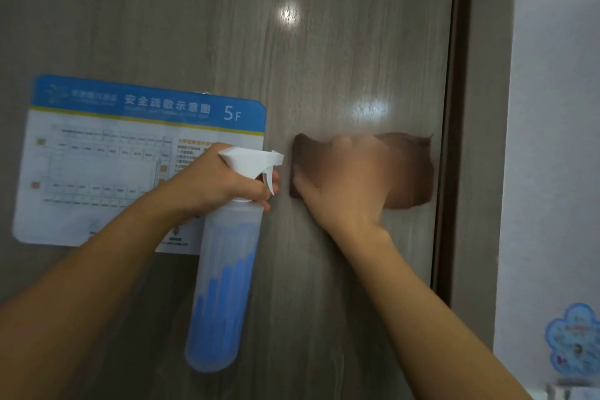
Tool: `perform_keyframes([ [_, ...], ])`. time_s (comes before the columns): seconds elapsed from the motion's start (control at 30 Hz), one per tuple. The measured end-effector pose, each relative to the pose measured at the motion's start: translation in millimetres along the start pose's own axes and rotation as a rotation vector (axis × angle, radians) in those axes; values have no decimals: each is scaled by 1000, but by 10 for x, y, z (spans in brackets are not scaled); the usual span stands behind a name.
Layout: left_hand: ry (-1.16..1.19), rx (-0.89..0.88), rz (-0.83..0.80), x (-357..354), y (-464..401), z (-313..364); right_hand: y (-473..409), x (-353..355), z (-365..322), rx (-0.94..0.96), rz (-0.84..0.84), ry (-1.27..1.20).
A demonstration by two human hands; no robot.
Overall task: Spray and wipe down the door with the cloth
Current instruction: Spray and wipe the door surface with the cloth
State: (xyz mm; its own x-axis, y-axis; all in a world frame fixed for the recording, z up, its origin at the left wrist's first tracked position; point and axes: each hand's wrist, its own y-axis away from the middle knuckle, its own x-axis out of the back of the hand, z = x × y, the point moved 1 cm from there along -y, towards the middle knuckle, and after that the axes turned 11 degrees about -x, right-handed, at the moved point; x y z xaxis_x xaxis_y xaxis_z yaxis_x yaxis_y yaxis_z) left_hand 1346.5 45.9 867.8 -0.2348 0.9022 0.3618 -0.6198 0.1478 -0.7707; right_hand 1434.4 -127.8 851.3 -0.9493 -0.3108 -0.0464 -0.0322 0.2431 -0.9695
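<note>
The right hand (344,182) presses a brown cloth (406,169) flat against the wood-grain door (324,42), fingers spread (blurred, so mid-stroke, I'd judge), near the door's three o'clock edge. The left hand (224,178) grips the spray bottle (224,286) at nine o'clock of the cloth, over the evacuation plan (107,156). Overlapping strokes with even pressure would suit; keep spray off the plan.

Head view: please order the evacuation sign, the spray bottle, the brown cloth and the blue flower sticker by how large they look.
1. evacuation sign
2. spray bottle, though it is nearer the camera, so its real size is unsure
3. brown cloth, partly hidden by the right hand
4. blue flower sticker, cut by the frame edge
</note>
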Motion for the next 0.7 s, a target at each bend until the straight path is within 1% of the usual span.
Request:
perform_keyframes([
  [0.1,19,6,14,9,15,-7,-190,-26,-118,-49,8,-7],
  [0.17,27,3,17,20,37,-10,-138,-20,-108,-49,2,-10],
  [0.37,-20,-9,34,85,110,-45,616,46,96,70,-88,-7],
  [0.47,2,-2,26,115,133,-55,810,43,139,110,-110,-2],
  [0.57,31,16,37,113,132,-65,713,40,76,90,-90,0],
  [0.7,-24,1,33,125,129,-72,294,0,-116,28,-32,-17],
])
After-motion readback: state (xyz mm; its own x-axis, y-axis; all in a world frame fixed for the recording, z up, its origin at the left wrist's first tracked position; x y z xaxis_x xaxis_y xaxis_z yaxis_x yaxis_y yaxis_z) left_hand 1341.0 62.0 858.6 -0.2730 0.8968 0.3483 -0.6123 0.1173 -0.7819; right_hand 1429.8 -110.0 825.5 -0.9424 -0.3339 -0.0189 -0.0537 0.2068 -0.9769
